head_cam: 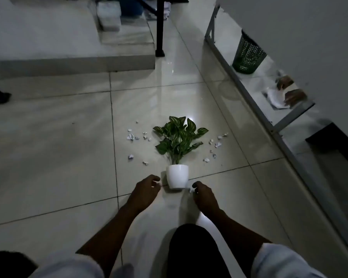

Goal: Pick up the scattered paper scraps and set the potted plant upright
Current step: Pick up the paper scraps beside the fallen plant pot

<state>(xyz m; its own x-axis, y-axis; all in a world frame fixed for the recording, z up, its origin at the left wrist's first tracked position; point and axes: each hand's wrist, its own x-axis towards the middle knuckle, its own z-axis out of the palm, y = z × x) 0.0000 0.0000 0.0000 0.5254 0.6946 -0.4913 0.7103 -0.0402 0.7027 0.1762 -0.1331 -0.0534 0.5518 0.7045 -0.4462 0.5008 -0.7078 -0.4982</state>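
Pot (177,176): toppled on the floor (68,137) — leaves away from the person.
Scraps (131,136): scattered beside the pot's leaves.
Left hand (146,192), right hand (204,195): grip apart, flanking the pot — likely to right it.

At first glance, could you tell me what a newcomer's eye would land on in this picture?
The tipped plant comes first: it lies on the floor tiles mid-frame, its white pot nearest the person and its leaves pointing away. Paper scraps are scattered on both sides of the leaves. The left hand and right hand flank the pot, fingers curled, and a green bin stands under the table at upper right.
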